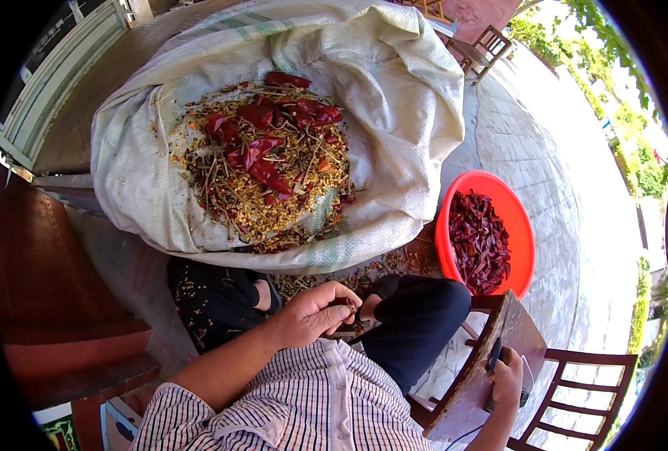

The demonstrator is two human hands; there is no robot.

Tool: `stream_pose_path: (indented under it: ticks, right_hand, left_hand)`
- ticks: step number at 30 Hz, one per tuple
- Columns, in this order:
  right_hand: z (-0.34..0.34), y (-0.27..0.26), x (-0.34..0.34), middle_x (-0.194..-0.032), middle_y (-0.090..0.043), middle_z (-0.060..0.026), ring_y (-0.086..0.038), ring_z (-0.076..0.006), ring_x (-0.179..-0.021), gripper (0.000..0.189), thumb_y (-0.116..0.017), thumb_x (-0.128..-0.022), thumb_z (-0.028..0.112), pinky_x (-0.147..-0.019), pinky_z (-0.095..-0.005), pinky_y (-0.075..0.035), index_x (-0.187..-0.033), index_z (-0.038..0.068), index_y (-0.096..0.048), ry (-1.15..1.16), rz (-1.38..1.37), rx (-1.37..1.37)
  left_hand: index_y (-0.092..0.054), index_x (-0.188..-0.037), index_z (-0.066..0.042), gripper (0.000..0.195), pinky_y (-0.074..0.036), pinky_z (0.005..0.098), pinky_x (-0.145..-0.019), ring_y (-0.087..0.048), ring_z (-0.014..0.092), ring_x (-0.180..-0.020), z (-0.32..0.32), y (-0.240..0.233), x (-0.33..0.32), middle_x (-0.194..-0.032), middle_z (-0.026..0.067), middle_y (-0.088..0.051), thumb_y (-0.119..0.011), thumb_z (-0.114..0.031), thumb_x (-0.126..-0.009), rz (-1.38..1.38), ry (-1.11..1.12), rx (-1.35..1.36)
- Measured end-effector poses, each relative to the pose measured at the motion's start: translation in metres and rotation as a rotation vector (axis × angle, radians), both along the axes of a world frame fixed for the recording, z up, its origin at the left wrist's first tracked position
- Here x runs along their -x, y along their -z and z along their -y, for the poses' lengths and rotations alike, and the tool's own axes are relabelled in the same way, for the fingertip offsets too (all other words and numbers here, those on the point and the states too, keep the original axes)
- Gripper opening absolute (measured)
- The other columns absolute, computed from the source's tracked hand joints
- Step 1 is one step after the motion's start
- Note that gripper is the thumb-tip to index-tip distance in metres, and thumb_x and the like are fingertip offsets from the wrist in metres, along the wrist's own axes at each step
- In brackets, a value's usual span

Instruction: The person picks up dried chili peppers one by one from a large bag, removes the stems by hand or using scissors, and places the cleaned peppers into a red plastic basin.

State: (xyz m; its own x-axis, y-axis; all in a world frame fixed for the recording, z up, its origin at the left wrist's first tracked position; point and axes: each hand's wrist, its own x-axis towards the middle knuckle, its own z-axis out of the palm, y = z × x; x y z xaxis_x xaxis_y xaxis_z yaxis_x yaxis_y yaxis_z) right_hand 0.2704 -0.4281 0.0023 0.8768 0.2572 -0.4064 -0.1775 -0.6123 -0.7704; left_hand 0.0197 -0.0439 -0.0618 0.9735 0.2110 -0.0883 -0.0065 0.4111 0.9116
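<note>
My left hand (pixel 311 315) is above my lap, thumb and fingers pinching a small dark red piece of dried chili pepper (pixel 347 304). Over at the right, my right hand (pixel 506 376) grips a slim black object (pixel 494 354) above a worn wooden seat or small table (pixel 480 383); what the object is cannot be made out. In front of my knees lies a white woven plastic sack (pixel 390 113) with its sides rolled down. Inside it are red dried chili peppers (pixel 266 169) on a heap of yellow seeds and stems (pixel 255 211).
A red plastic basin (pixel 521 253) holding dark red chili pieces (pixel 477 242) stands on the paved ground right of the sack. A wooden chair (pixel 582 389) is at the lower right, another chair (pixel 483 53) farther off. Brown furniture (pixel 58 270) stands on the left. Seeds and stems litter the floor.
</note>
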Motion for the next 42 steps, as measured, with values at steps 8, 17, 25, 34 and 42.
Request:
stream_pose_path:
  ticks: [8,17,25,34,42]
  right_hand:
    - [-0.102,0.017,0.042,-0.089,-0.066,-0.0074,-0.066,-0.0177,-0.074,0.059,-0.092,-0.070,0.029,-0.068,-0.0281,-0.052,-0.110,-0.004,-0.064,-0.174,-0.360,-0.735]
    - [-0.167,0.022,0.081,-0.096,-0.068,-0.0100,-0.069,-0.0179,-0.083,0.029,-0.073,-0.088,0.003,-0.079,-0.0294,-0.056,-0.112,-0.005,-0.059,-0.526,-0.531,-0.573]
    - [-0.175,0.026,0.089,-0.091,-0.066,-0.0049,-0.065,-0.0123,-0.080,0.028,-0.072,-0.091,0.005,-0.072,-0.0249,-0.054,-0.113,-0.006,-0.058,-0.628,-0.423,-0.490]
    - [-0.182,0.018,0.090,-0.082,-0.066,-0.0085,-0.065,-0.0159,-0.072,0.060,-0.088,-0.070,0.031,-0.070,-0.0291,-0.055,-0.111,-0.004,-0.061,-0.847,0.187,-0.219]
    - [-0.189,0.005,0.093,-0.087,-0.068,-0.0079,-0.068,-0.0240,-0.075,0.054,-0.081,-0.065,0.029,-0.076,-0.0373,-0.051,-0.108,0.001,-0.063,-1.023,0.534,-0.030]
  left_hand:
    - [-0.056,-0.117,-0.002,0.016,-0.041,0.0199,-0.060,-0.049,0.005,-0.066,0.001,-0.014,0.005,-0.093,0.0056,-0.062,-0.051,-0.012,-0.106,-0.008,-0.024,0.078]
    - [-0.062,-0.105,-0.003,0.013,-0.040,0.0215,-0.064,-0.049,0.003,-0.072,-0.002,-0.015,0.020,-0.085,-0.0034,-0.057,-0.058,-0.013,-0.097,-0.078,-0.211,-0.194]
    - [-0.061,-0.105,-0.003,0.012,-0.032,0.0223,-0.051,-0.038,0.005,-0.056,0.005,-0.004,0.016,-0.071,-0.0032,-0.048,-0.056,-0.005,-0.095,-0.066,-0.335,0.156]
    - [-0.060,-0.114,-0.002,0.016,-0.038,0.0231,-0.060,-0.044,0.008,-0.066,0.008,-0.004,0.011,-0.085,0.0013,-0.055,-0.055,-0.007,-0.099,-0.059,-0.319,0.207]
    - [-0.059,-0.113,-0.002,0.015,-0.043,0.0244,-0.062,-0.050,0.008,-0.070,0.011,-0.001,0.011,-0.088,0.0040,-0.061,-0.056,-0.014,-0.104,-0.060,-0.323,0.141]
